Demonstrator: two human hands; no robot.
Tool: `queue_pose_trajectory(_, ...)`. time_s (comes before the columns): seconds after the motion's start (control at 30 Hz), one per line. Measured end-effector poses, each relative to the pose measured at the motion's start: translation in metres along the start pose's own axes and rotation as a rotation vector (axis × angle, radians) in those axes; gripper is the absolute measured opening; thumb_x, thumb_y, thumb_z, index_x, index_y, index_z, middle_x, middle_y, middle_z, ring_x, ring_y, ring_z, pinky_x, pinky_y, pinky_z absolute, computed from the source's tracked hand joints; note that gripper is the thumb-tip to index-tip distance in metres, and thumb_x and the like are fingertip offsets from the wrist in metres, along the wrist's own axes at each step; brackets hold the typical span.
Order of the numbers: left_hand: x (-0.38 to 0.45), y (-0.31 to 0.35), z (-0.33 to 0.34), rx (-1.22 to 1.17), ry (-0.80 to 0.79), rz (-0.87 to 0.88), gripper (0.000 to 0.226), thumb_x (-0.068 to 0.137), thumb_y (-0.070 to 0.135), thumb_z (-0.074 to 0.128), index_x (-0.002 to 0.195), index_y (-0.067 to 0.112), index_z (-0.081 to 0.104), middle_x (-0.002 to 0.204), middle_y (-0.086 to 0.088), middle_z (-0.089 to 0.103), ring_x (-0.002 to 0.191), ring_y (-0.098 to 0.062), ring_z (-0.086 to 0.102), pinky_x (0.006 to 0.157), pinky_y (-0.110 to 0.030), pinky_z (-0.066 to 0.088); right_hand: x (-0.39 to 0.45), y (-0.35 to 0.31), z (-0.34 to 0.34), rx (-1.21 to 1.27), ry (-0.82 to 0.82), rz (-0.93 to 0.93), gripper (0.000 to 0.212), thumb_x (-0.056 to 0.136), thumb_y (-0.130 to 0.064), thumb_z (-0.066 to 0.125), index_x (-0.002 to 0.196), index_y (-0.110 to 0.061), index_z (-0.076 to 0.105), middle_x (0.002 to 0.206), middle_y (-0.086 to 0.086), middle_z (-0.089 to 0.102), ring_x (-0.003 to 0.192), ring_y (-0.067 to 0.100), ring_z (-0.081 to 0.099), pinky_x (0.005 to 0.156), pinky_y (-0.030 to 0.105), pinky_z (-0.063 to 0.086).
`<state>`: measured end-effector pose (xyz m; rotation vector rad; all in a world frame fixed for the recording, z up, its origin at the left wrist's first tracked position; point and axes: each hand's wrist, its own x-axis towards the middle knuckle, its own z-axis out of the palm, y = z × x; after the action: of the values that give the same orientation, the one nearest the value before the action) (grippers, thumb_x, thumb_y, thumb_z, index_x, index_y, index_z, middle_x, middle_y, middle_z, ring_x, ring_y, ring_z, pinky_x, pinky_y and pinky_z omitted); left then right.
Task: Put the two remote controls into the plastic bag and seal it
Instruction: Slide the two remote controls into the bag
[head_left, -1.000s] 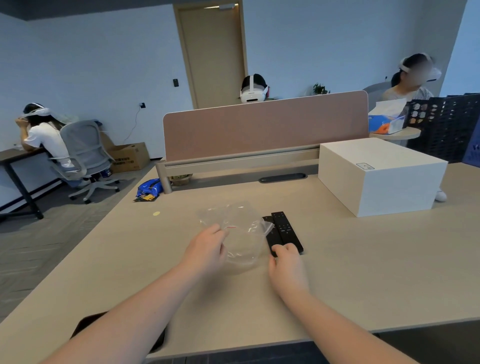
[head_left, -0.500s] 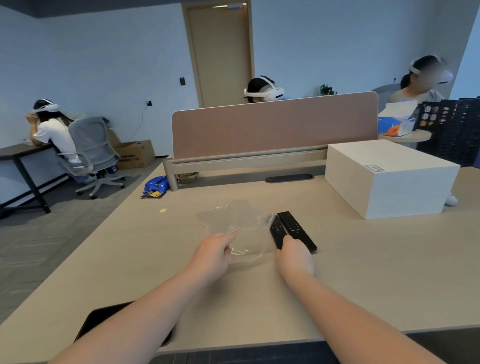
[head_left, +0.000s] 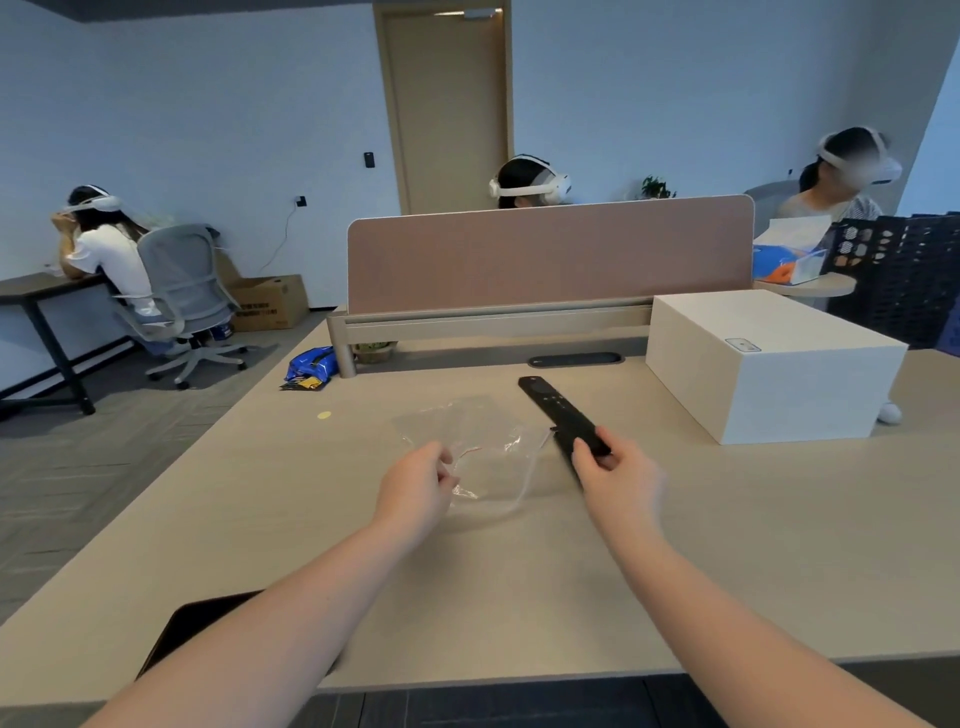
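Note:
A clear plastic bag (head_left: 480, 447) lies crumpled on the beige table (head_left: 727, 545), its red-lined opening facing me. My left hand (head_left: 418, 486) pinches the bag's near left edge. My right hand (head_left: 618, 475) grips the near end of a long black remote control (head_left: 558, 410), lifted off the table and pointing away from me. A second black remote control (head_left: 565, 454) lies flat beneath it, just right of the bag, partly hidden by my right hand.
A white box (head_left: 769, 364) stands at the back right. A pink divider panel (head_left: 550, 254) runs along the table's far edge. A dark flat device (head_left: 192, 631) lies at the near left edge. Several people sit around the room.
My right hand has closed on one remote and raised it off the table. My left hand has kept its pinch on the bag's edge.

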<state>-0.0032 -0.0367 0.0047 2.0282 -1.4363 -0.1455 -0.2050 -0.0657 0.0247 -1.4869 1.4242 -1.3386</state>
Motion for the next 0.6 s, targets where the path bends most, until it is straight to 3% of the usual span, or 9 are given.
queue_pose_trajectory(0.07, 0.004, 0.002, -0.001, -0.019, -0.001, -0.049, 0.003, 0.084, 0.014, 0.065, 0.086, 0.014, 0.064, 0.081, -0.003, 0.064, 0.087, -0.027, 0.061, 0.067, -0.027, 0.039, -0.013, -0.007, 0.000, 0.049, -0.064, -0.044, 0.033, 0.088, -0.020, 0.063, 0.120, -0.015, 0.063, 0.083, -0.003, 0.065, 0.069, 0.004, 0.059, 0.060, 0.010, 0.044)
queue_pose_trajectory(0.1, 0.005, 0.005, -0.002, -0.028, 0.003, -0.070, 0.002, 0.084, 0.014, 0.065, 0.085, 0.014, 0.066, 0.079, -0.002, 0.062, 0.083, -0.025, 0.060, 0.067, -0.026, 0.038, -0.019, -0.010, 0.001, 0.055, -0.113, -0.060, 0.032, 0.087, -0.020, 0.064, 0.119, -0.016, 0.063, 0.080, -0.007, 0.065, 0.069, 0.000, 0.060, 0.066, 0.013, 0.046)
queue_pose_trajectory(0.17, 0.009, 0.009, -0.005, -0.057, 0.026, -0.118, 0.005, 0.084, 0.016, 0.064, 0.085, 0.012, 0.068, 0.079, -0.003, 0.062, 0.079, -0.023, 0.057, 0.067, -0.026, 0.039, -0.025, -0.012, 0.005, 0.024, -0.211, -0.084, 0.035, 0.086, -0.020, 0.066, 0.120, -0.015, 0.064, 0.076, -0.008, 0.065, 0.070, 0.006, 0.062, 0.074, 0.022, 0.048)
queue_pose_trajectory(0.23, 0.013, 0.012, -0.009, -0.093, 0.055, -0.170, 0.007, 0.084, 0.017, 0.064, 0.083, 0.013, 0.069, 0.081, -0.007, 0.070, 0.081, -0.026, 0.062, 0.068, -0.029, 0.045, -0.029, -0.012, 0.006, -0.041, -0.272, -0.089, 0.036, 0.085, -0.022, 0.067, 0.120, -0.014, 0.064, 0.078, -0.004, 0.066, 0.072, 0.010, 0.061, 0.074, 0.022, 0.047)
queue_pose_trajectory(0.37, 0.014, 0.009, -0.014, -0.117, 0.100, -0.260, 0.010, 0.083, 0.014, 0.061, 0.076, 0.015, 0.068, 0.083, -0.010, 0.073, 0.083, -0.030, 0.065, 0.070, -0.033, 0.050, -0.040, -0.005, 0.004, -0.079, -0.275, -0.089, 0.032, 0.084, -0.024, 0.067, 0.115, -0.016, 0.068, 0.069, -0.007, 0.063, 0.064, 0.003, 0.057, 0.060, 0.011, 0.042)
queue_pose_trajectory(0.6, 0.018, 0.002, -0.024, -0.108, 0.210, -0.333, 0.009, 0.087, 0.013, 0.059, 0.085, 0.011, 0.068, 0.085, -0.008, 0.068, 0.077, -0.025, 0.055, 0.064, -0.029, 0.040, -0.051, 0.005, -0.002, -0.027, -0.278, -0.055, 0.026, 0.082, -0.021, 0.068, 0.108, -0.016, 0.071, 0.066, -0.015, 0.062, 0.066, 0.006, 0.060, 0.072, 0.027, 0.051)
